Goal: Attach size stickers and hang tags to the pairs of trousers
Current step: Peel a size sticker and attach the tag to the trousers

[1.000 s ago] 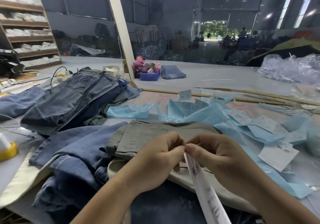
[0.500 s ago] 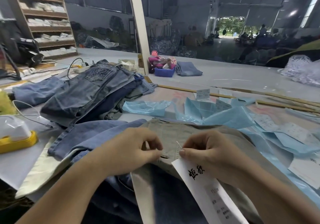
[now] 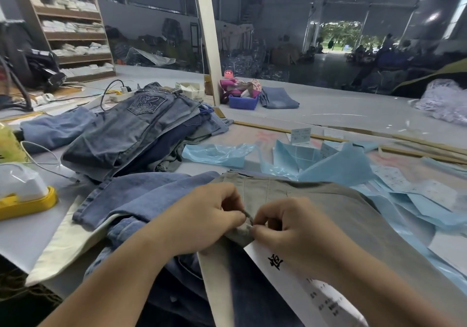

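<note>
Hang tag going onto 1 pair, more trousers waiting.

The white paper hang tag with black lettering (image 3: 290, 273) lies on the grey-green cotton trousers (image 3: 328, 208) spread on the counter (image 3: 353, 117) before me; my left hand (image 3: 202, 223) pinches a belt loop while my right hand (image 3: 300, 235) pinches the tag's top against it. I judge this tag unfastened yet, and the pile of blue denim jeans (image 3: 131, 132) beyond looks still undone.

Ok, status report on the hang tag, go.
Left hand pinching olive trousers belt loop. Right hand pinching there too, white hang tag beneath it. Nothing in the way.
</note>
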Action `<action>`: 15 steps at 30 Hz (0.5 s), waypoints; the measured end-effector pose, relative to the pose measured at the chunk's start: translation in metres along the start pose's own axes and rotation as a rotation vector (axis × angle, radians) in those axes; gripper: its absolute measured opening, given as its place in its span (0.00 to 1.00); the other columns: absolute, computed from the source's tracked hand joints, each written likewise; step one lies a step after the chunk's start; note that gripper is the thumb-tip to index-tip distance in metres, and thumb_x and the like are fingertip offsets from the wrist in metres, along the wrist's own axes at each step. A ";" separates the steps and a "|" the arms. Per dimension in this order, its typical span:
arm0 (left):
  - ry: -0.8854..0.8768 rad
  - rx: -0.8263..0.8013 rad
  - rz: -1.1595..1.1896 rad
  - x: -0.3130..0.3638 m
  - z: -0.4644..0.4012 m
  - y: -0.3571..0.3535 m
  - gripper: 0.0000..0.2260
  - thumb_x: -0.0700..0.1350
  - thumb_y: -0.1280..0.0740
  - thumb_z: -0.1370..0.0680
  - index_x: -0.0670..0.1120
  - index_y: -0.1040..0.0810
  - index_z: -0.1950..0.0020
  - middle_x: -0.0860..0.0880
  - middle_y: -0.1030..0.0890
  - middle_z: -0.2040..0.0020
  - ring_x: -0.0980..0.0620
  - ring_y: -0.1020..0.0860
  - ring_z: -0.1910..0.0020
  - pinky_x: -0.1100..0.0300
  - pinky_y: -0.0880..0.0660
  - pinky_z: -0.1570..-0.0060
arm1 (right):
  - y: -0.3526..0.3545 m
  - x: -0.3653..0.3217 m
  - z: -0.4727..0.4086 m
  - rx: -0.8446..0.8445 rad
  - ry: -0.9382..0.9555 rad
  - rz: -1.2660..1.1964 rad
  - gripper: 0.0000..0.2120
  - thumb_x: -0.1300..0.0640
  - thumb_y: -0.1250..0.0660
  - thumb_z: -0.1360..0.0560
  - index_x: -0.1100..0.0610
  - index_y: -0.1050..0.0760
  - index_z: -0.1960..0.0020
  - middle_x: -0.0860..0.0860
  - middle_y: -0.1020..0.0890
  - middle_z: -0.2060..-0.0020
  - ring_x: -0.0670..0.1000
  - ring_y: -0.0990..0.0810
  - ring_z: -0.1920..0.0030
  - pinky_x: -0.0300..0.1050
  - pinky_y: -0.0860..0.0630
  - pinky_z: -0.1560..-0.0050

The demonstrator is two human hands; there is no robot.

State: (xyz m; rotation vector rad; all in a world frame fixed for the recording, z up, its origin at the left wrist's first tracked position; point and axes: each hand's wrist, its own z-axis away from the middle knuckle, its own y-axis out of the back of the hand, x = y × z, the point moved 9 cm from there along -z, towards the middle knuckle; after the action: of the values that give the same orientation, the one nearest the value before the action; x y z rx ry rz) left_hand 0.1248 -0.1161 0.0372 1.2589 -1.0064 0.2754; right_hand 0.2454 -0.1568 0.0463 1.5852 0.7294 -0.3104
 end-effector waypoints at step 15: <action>0.106 -0.111 0.211 0.003 -0.004 -0.007 0.12 0.34 0.37 0.21 0.46 0.16 0.55 0.49 0.19 0.64 0.55 0.21 0.65 0.61 0.22 0.58 | 0.003 -0.019 0.019 0.434 0.200 0.347 0.07 0.55 0.31 0.32 0.52 0.24 0.69 0.46 0.26 0.75 0.52 0.29 0.76 0.39 0.36 0.78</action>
State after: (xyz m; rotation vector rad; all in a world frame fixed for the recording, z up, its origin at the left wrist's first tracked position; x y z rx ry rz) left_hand 0.1334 -0.1159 0.0353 1.0277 -1.0496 0.4393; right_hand 0.2370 -0.1801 0.0573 2.1421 0.5441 -0.0539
